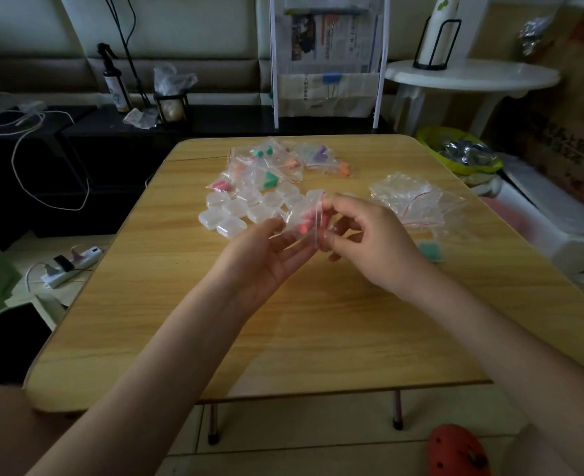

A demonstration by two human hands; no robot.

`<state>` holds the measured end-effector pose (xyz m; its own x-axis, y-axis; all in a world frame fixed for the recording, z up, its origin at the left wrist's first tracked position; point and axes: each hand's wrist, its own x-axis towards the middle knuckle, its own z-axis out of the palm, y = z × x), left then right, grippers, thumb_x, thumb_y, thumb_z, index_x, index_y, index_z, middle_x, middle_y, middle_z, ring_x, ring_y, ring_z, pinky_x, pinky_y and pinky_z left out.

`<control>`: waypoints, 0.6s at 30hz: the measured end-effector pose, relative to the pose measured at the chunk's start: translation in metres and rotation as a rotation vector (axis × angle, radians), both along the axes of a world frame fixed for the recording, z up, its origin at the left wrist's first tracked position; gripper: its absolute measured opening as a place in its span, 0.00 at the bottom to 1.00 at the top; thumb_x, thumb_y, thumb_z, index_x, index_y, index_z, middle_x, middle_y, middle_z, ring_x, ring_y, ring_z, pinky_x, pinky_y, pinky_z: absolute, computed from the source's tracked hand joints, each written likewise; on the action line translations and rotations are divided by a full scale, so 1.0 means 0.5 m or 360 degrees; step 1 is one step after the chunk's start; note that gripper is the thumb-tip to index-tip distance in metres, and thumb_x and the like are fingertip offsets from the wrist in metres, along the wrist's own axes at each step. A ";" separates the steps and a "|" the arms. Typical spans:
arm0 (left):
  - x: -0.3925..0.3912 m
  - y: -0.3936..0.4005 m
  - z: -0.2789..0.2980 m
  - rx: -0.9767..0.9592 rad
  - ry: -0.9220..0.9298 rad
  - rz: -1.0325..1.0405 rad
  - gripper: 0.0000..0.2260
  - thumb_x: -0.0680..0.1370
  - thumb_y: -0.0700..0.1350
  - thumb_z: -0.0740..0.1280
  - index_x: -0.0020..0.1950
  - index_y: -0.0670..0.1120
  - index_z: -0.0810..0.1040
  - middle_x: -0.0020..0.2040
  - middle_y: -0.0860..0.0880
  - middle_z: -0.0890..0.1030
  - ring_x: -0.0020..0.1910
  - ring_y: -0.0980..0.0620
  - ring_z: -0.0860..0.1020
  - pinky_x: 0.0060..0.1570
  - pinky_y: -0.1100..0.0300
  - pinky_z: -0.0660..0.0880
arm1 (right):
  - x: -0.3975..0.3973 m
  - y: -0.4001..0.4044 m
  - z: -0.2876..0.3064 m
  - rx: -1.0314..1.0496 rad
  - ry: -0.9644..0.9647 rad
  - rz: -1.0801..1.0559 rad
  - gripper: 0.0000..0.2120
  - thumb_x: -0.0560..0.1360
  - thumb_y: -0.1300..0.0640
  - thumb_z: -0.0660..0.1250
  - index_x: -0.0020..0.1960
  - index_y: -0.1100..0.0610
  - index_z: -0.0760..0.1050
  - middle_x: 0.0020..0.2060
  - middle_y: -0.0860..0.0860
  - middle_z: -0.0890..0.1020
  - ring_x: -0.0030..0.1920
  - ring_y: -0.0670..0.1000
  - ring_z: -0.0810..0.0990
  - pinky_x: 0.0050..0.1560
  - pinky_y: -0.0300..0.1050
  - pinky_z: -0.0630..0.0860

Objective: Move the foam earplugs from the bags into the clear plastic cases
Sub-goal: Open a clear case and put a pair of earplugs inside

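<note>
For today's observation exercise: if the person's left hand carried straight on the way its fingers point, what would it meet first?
Probably the cluster of small clear plastic cases just beyond the left hand, though depth is unclear; its fingers already hold the small clear zip bag.

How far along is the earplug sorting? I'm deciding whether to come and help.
Early on, it seems. Done: a pile of empty bags lies at the right, and one case with green inside sits beside the right hand. In hand: both hands pinch a bag of pink earplugs, left hand underneath. Left: several filled bags at the far side and a cluster of empty clear cases.
</note>
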<state>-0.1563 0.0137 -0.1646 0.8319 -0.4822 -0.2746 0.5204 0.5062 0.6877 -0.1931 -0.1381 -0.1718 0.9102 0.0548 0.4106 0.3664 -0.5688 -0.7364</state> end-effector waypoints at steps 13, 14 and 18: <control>0.005 0.003 -0.021 0.0804 -0.0450 0.0396 0.07 0.82 0.40 0.58 0.59 0.38 0.68 0.37 0.44 0.75 0.25 0.57 0.78 0.28 0.61 0.78 | 0.003 -0.011 -0.001 0.0447 0.0173 -0.0046 0.09 0.70 0.68 0.71 0.41 0.55 0.80 0.42 0.51 0.85 0.41 0.49 0.85 0.39 0.46 0.82; 0.008 0.006 -0.022 0.0779 -0.0421 0.0431 0.07 0.82 0.39 0.57 0.58 0.38 0.68 0.37 0.44 0.74 0.25 0.57 0.79 0.28 0.61 0.79 | 0.003 -0.011 -0.002 0.0464 0.0133 -0.0092 0.08 0.69 0.67 0.72 0.41 0.54 0.80 0.43 0.49 0.84 0.42 0.49 0.85 0.41 0.45 0.82; 0.021 0.020 -0.021 0.0472 -0.0245 0.0531 0.07 0.83 0.38 0.55 0.49 0.36 0.70 0.41 0.40 0.76 0.31 0.53 0.82 0.34 0.59 0.81 | 0.002 -0.018 -0.001 0.0311 -0.0027 -0.0318 0.06 0.68 0.62 0.74 0.44 0.56 0.81 0.46 0.50 0.84 0.41 0.45 0.84 0.38 0.31 0.76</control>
<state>-0.1460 0.0236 -0.1749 0.9700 -0.1008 -0.2214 0.2432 0.3983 0.8844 -0.1922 -0.1469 -0.1722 0.8877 -0.2072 0.4112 0.2746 -0.4787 -0.8339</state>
